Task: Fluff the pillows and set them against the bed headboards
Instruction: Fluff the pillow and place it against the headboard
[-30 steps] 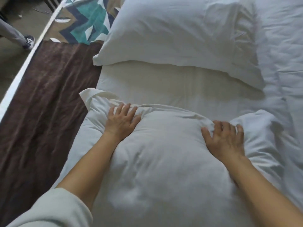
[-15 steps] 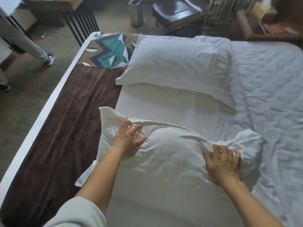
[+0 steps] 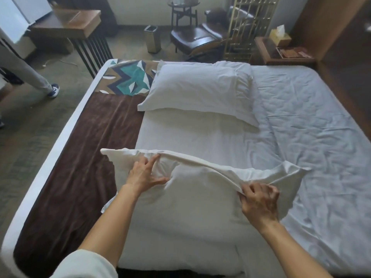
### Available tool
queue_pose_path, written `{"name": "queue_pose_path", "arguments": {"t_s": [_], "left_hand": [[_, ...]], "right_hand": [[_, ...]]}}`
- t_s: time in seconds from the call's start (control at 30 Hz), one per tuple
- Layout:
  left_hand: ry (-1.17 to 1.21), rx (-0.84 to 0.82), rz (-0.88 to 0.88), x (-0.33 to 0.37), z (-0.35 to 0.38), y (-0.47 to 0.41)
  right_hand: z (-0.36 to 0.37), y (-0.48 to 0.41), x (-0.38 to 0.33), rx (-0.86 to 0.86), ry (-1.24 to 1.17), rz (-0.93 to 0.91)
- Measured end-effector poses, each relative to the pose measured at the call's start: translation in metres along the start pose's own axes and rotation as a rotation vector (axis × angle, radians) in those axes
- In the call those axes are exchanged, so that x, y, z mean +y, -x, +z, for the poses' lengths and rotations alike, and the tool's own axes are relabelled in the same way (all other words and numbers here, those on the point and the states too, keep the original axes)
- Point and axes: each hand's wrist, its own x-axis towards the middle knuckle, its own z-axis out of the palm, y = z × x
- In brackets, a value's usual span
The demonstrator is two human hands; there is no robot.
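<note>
Our left hand (image 3: 145,175) presses splayed fingers into the plump, creased white pillow (image 3: 196,197); our right hand (image 3: 259,199) clutches its bunched fabric edge.

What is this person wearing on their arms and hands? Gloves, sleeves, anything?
No gloves: the left hand and right hand are bare, with no watch or ring that I can see. The left arm has a loose cream sleeve ending near the elbow. The right arm shows no sleeve within the picture.
</note>
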Motion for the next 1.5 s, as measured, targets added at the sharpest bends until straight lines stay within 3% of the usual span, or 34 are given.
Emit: {"name": "queue_pose_path", "arguments": {"t_s": [0.17,0.3,0.37,0.47,0.73,0.8,0.97,1.07,1.17,1.23,1.3,1.37,1.4,1.5], "left_hand": [[-0.014,0.041,0.01,-0.005,0.003,0.074],[0.008,0.085,0.013,-0.012,0.004,0.126],[0.042,0.118,0.022,-0.013,-0.002,0.14],[0.037,0.14,0.043,-0.013,-0.016,0.148],[-0.168,0.051,0.066,-0.014,-0.032,0.144],[-0.185,0.06,0.127,-0.021,-0.031,0.144],[-0.452,0.207,0.364,-0.049,-0.045,0.124],[-0.36,-0.049,0.306,-0.056,-0.081,0.108],[-0.476,-0.193,0.24,-0.065,-0.117,0.088],[-0.637,0.009,0.214,-0.075,-0.131,0.076],[-0.549,0.357,0.189,-0.069,-0.129,0.069],[-0.339,0.594,0.303,-0.041,-0.112,0.075],[-0.283,0.599,0.436,-0.032,-0.101,0.08],[-0.417,0.339,0.799,-0.055,-0.074,0.102]], "right_hand": [[-0.038,0.044,-0.002,-0.166,-0.087,-0.074],[-0.065,0.066,-0.005,-0.283,-0.158,0.033],[-0.074,0.065,-0.005,-0.294,-0.148,-0.005],[-0.081,0.06,-0.002,-0.127,-0.068,-0.106],[-0.088,0.034,0.006,0.201,-0.002,-0.015],[-0.087,0.024,0.01,0.136,-0.005,0.042],[-0.068,0.01,0.008,-0.246,0.016,0.041],[-0.056,0.014,0.008,-0.475,-0.017,0.12],[-0.05,0.022,0.017,-0.442,-0.059,0.135],[-0.05,0.022,0.021,-0.435,-0.081,0.146],[-0.049,0.02,0.022,-0.439,-0.088,0.171],[-0.049,0.016,0.02,-0.435,-0.083,0.179],[-0.05,0.013,0.02,-0.44,-0.083,0.185],[-0.049,0.007,0.024,-0.456,-0.083,0.192]]}}
